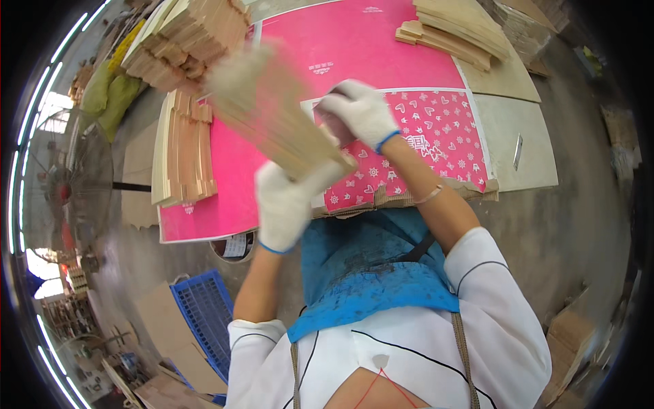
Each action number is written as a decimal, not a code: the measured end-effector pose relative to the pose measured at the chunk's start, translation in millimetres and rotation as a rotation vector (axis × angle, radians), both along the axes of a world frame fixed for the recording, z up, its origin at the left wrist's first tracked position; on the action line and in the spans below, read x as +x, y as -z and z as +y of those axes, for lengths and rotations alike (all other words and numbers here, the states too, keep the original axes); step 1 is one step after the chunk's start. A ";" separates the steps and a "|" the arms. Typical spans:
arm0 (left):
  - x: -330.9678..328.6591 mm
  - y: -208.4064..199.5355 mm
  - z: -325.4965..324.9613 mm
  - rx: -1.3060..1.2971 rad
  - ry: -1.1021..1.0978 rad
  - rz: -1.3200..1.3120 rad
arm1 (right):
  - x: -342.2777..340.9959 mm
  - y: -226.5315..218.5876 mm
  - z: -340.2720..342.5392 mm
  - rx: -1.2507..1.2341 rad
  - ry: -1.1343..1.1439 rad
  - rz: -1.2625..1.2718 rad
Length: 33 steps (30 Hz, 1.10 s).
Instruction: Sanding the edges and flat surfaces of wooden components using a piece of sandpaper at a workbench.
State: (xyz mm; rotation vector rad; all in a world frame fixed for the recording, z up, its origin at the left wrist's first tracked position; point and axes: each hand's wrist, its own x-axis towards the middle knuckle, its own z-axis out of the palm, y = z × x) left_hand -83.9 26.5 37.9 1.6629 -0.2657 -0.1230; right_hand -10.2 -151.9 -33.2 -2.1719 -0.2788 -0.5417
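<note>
Wood tilts over the pink sheet, gripped by the left hand; the right hand curls round a dark pad. Its handling seems unfinished; which stacks are done is unclear.

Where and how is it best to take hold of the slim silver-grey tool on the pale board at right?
The slim silver-grey tool is probably best pinched across its middle, from above, by the white-gloved right hand: it lies flat and narrow on the pale board, with bare surface along both long edges. Whether either end is sharp, I cannot tell.
</note>
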 end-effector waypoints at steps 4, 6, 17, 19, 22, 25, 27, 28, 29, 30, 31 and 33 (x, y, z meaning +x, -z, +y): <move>26.2 15.0 27.5 -0.223 -0.234 0.065 | -22.1 -24.0 -30.2 0.896 -0.007 0.352; 26.0 16.6 25.7 -0.254 -0.221 0.129 | -36.4 -37.6 -19.5 0.853 -0.084 0.399; 26.7 18.6 33.7 -0.347 -0.112 0.227 | -55.4 -40.1 10.0 0.422 -0.473 0.705; 28.5 19.6 40.2 -0.497 -0.019 0.253 | -58.6 -21.3 13.7 1.151 -0.377 0.773; 33.6 12.7 35.5 -0.439 -0.128 0.243 | -61.1 -14.3 -2.9 0.985 -0.177 0.671; 32.9 17.7 36.3 -0.434 -0.116 0.235 | -64.2 -25.5 2.4 1.008 -0.216 0.576; 33.6 26.0 36.0 -0.467 -0.128 0.251 | -71.5 -50.7 13.2 0.856 -0.217 0.599; 33.7 27.6 32.1 -0.501 -0.130 0.269 | -73.6 -39.6 23.8 0.744 -0.204 0.466; 31.0 26.8 30.6 -0.503 -0.133 0.266 | -76.9 -32.9 29.2 0.816 -0.184 0.519; 27.5 25.6 28.6 -0.645 -0.138 0.379 | -79.6 -26.7 33.3 0.887 -0.164 0.573; 27.1 24.1 26.3 -0.787 -0.142 0.483 | -78.4 -15.8 35.0 0.883 -0.175 0.568; 25.5 10.0 14.5 -0.612 -0.117 0.347 | -79.6 3.4 26.0 0.970 -0.084 0.503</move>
